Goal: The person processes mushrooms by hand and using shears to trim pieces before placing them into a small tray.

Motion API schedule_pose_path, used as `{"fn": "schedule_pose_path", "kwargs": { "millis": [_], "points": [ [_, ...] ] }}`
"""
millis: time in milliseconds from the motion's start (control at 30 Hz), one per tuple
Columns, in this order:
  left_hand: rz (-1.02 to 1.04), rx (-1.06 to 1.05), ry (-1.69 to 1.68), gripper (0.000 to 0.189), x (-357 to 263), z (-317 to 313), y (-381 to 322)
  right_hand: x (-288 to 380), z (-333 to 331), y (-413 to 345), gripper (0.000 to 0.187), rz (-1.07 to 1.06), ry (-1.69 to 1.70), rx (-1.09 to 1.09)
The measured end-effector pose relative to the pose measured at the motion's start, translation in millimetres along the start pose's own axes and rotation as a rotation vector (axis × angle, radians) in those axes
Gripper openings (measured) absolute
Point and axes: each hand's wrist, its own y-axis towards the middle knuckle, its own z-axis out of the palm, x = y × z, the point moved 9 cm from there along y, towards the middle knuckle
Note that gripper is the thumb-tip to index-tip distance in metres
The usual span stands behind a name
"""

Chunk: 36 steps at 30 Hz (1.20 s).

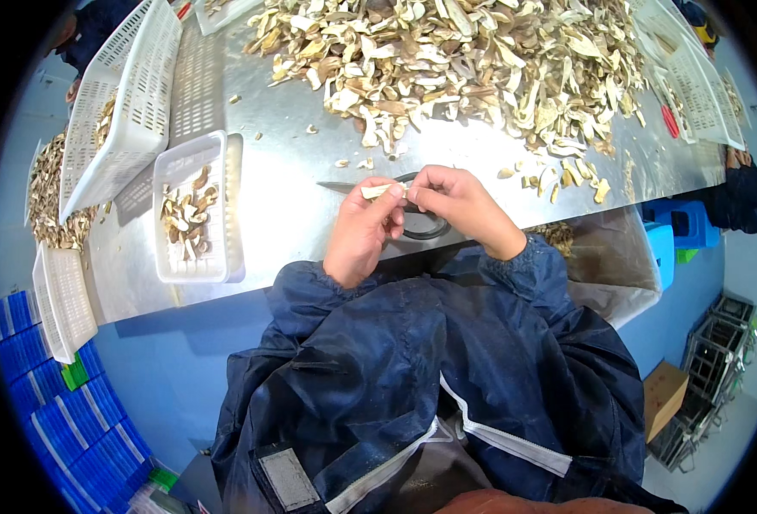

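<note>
My left hand [367, 228] holds a pale slice of dried mushroom [378, 191] between thumb and fingers. The fingertips of my right hand [458, 202] pinch the same slice at its right end. Beneath my hands, black-handled scissors [424, 230] lie on the metal table [282, 212], a blade pointing left and the rest partly hidden. Beyond my hands spreads a large heap of dried mushroom slices [455, 64]. To the left, a clear plastic tray [223, 260] holds a small pile of mushroom pieces [189, 218].
White perforated baskets [140, 96] stand at the left, beside another mushroom heap [57, 193]. More baskets [699, 83] and red-handled scissors [670, 121] are at the right. Loose pieces [571, 173] lie near the table edge. Blue stools [680, 225] and a co-worker's sleeve [744, 199] are at right.
</note>
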Motion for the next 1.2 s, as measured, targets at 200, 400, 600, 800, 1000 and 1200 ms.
{"fn": "schedule_pose_path", "kwargs": {
  "millis": [200, 400, 600, 800, 1000, 1200],
  "points": [
    [-0.026, 0.024, -0.081, 0.011, 4.8, -4.2, 0.9, 7.7, 3.5, -2.4, 0.017, 0.033, 0.088, 0.038],
    [0.084, 0.024, -0.089, 0.016, -14.4, -13.8, -0.5, 50.7, -47.7, -1.5, 0.021, -0.418, -0.95, -0.437],
    [-0.044, 0.053, -0.298, 0.025, 0.5, -7.6, 0.2, 54.9, -19.1, 44.2, 0.018, -0.415, -1.011, -0.444],
    [-0.06, 0.085, -0.278, 0.021, 0.4, -18.4, -2.0, 40.1, -18.0, 58.5, 0.019, -0.363, -1.114, -0.399],
    [-0.078, 0.072, -0.207, 0.019, 6.8, -21.4, 1.2, 27.0, -36.1, 50.4, 0.019, -0.168, -0.864, -0.352],
    [-0.087, 0.046, -0.22, 0.024, 3.2, -14.8, 1.3, 38.2, -28.6, 44.8, 0.021, -0.161, -0.453, -0.252]
  ]
}}
